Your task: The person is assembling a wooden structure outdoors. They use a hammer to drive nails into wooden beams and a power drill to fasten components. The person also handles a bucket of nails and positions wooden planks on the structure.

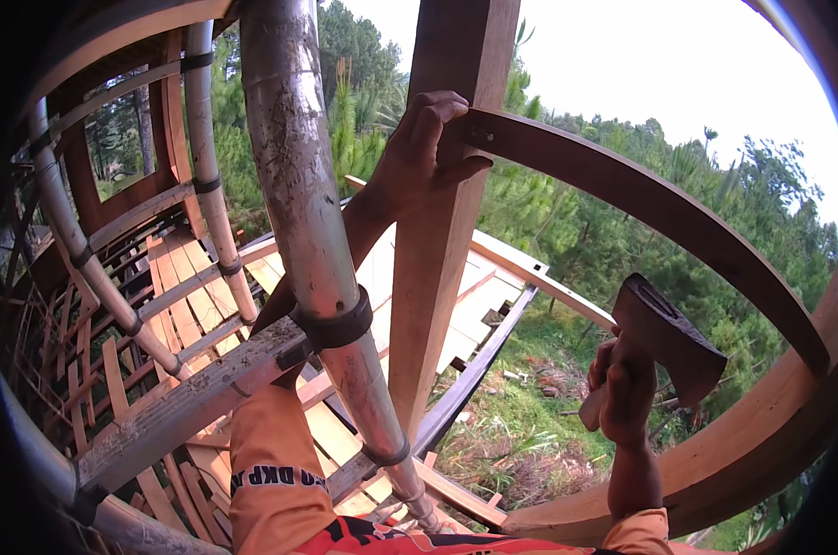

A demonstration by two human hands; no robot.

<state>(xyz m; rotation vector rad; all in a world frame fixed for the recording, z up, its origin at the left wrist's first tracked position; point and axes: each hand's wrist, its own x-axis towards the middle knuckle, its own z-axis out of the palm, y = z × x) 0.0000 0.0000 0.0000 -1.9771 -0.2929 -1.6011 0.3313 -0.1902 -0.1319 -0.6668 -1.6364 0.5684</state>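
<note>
My left hand [421,153] grips the end of a dark wooden board [622,173] where it meets an upright wooden post [451,250]. The fingers lie over the top edge and the thumb underneath. A small shiny spot, perhaps a nail, shows in the board beside my fingers. My left forearm passes behind a bamboo pole [298,157]. To the right and lower, my right hand [625,393] is closed round the handle of a hatchet [673,342], just below its head. The hatchet is held in the air below the board, apart from it.
Bamboo scaffold poles [220,185] bound with black bands stand at the left. A bamboo rail [192,398] crosses my left side. Loose planks [192,268] lie lower down. A thick timber beam [715,453] curves along the lower right. Grassy ground [530,388] lies far below; trees stand beyond.
</note>
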